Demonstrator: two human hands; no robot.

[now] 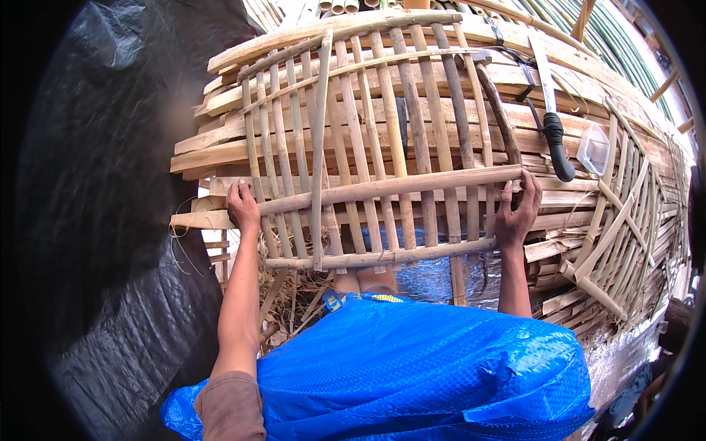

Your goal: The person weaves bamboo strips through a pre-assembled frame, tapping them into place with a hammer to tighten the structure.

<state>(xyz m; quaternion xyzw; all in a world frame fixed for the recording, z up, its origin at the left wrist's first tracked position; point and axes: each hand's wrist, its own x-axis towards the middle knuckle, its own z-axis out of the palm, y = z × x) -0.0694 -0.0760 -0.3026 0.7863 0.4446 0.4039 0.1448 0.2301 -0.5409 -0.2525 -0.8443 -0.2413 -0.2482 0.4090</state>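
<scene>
A slatted bamboo panel [397, 184] lies in front of me on a stack of wooden planks, its lower edge over my legs. Several upright slats join its crosspieces, and one thin strip slants across the top. My left hand [243, 207] is closed around the left end of the thick middle crosspiece. At that crosspiece's right end, my right hand [518, 212] grips with thumb and fingers on either side. Just beyond the right hand rests a hammer [501, 110], its head by the panel's upper right. Farther right lies a machete [551, 110] with a black-wrapped handle.
A clear plastic container [593, 149] sits right of the machete. Another bamboo slat panel [625, 213] leans at the right. Black sheeting [125, 257] hangs along the left. A blue tarp [412, 360] covers my lap. Long planks [209, 158] jut out leftward; green poles [581, 29] lie far right.
</scene>
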